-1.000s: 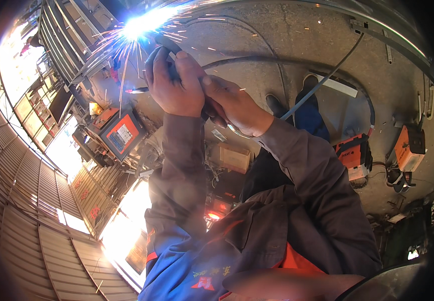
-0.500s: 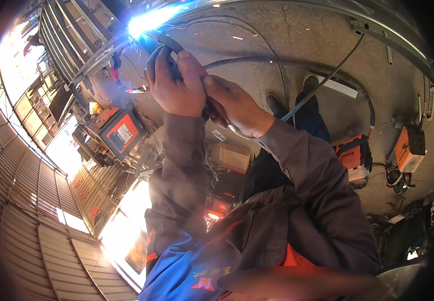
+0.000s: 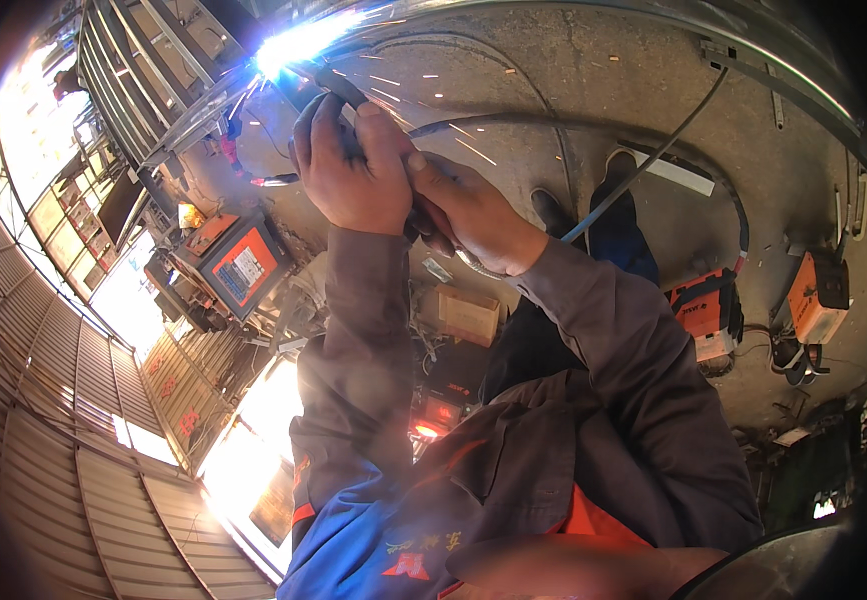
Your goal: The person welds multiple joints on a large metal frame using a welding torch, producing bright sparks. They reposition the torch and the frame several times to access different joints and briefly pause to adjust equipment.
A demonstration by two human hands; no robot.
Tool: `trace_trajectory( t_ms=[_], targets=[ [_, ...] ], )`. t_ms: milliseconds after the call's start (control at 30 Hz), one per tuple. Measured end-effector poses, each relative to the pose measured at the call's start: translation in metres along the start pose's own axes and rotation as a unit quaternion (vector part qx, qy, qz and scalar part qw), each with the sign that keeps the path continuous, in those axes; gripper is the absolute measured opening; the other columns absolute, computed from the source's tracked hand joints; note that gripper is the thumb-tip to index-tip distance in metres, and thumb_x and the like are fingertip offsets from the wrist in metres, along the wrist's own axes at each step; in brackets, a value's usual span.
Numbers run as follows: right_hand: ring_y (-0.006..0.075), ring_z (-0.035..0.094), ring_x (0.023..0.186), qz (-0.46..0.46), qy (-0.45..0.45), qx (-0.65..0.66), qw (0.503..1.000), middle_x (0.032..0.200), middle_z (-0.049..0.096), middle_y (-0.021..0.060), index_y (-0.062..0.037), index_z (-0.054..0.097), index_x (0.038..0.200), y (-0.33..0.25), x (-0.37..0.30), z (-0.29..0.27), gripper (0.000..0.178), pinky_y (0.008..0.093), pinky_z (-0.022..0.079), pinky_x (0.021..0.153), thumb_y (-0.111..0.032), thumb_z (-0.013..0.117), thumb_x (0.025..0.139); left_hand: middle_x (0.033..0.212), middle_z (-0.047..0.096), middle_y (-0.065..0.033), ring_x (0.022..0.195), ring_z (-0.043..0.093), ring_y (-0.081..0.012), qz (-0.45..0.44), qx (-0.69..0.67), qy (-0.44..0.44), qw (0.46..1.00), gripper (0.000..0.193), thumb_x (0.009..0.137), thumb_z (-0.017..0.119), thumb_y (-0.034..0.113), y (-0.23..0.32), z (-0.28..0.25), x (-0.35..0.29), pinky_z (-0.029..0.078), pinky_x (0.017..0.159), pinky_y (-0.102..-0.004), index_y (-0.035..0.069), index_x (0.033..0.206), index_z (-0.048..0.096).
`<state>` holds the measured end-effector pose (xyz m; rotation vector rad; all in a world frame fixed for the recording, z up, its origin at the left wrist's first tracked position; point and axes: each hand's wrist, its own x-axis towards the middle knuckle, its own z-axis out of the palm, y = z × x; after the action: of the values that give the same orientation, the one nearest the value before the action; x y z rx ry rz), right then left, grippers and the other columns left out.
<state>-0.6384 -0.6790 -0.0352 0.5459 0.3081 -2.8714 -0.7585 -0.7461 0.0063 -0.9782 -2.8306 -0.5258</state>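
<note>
A welding torch, its dark curved neck showing above my knuckles, points up and left into a bright blue-white arc. My left hand is wrapped round the torch near the neck. Just behind it, to the right, my right hand closes on the rear of the torch, with its thumb against the left hand. Most of the handle is hidden by my fingers. The arc burns at the edge of a metal frame, and its glare hides the joint. Sparks fly out to the right over the floor.
Orange-and-black machines stand at left and right. A cardboard box lies beside my legs. A dark cable crosses the concrete floor, and a long metal rail curves along the top right.
Both hands and the torch hold almost the same place. More sparks now spray right and downward from the arc. A dark curved edge shows at the lower right.
</note>
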Motion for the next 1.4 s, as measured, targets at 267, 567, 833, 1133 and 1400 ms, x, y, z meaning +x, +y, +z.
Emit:
trace_trajectory(
  t_ms=[267,567,833,1133,1400],
  targets=[
    [0.0064,0.045,0.055,-0.006,0.007,-0.005,1.0,0.072,0.051,-0.0018,-0.0012,0.06,0.126,0.0006,0.002,0.0015,0.058,0.0242,0.037,0.047,-0.055,0.05,0.107,0.119,0.067,-0.0217,0.107,0.061,-0.0386,0.024,0.022,-0.006,0.999,0.041,0.094,0.065,0.027,-0.001,-0.0012,0.0015,0.049,0.094,-0.0471,-0.005,0.12,0.067],
    [0.0067,0.046,0.055,-0.004,0.01,-0.006,1.0,0.072,0.052,-0.0017,-0.0019,0.061,0.121,0.0009,0.0005,0.0007,0.058,0.0246,0.037,0.047,-0.057,0.051,0.106,0.12,0.066,-0.0221,0.109,0.061,-0.039,0.031,0.033,-0.01,0.999,0.041,0.094,0.064,0.027,-0.0011,-0.0018,0.0014,0.048,0.096,-0.0474,-0.005,0.12,0.067],
    [0.007,0.046,0.055,-0.001,0.016,0.0,1.0,0.072,0.053,-0.0012,-0.0009,0.061,0.124,0.0036,0.0017,-0.0005,0.056,0.0248,0.036,0.047,-0.053,0.05,0.108,0.119,0.066,-0.0218,0.107,0.061,-0.0397,0.024,0.028,-0.012,0.999,0.039,0.094,0.065,0.026,-0.0014,-0.0011,0.0005,0.047,0.097,-0.0487,-0.004,0.119,0.067],
    [0.0073,0.046,0.054,-0.009,0.008,-0.003,1.0,0.071,0.052,-0.0008,0.0003,0.06,0.126,0.0015,0.0012,0.0007,0.055,0.0249,0.036,0.046,-0.051,0.049,0.109,0.118,0.066,-0.0219,0.109,0.061,-0.0398,0.026,0.023,-0.009,0.999,0.039,0.095,0.065,0.027,-0.0025,-0.0009,0.0005,0.047,0.096,-0.049,-0.004,0.119,0.067],
    [0.0074,0.045,0.054,-0.011,0.014,-0.007,1.0,0.071,0.052,-0.0009,0.0011,0.06,0.125,0.0038,0.0015,0.001,0.055,0.0257,0.037,0.047,-0.051,0.049,0.109,0.118,0.067,-0.0218,0.108,0.061,-0.0405,0.037,0.037,-0.007,0.999,0.041,0.096,0.063,0.03,0.0002,-0.0011,0.0009,0.047,0.097,-0.0502,-0.003,0.119,0.067]
  ],
)
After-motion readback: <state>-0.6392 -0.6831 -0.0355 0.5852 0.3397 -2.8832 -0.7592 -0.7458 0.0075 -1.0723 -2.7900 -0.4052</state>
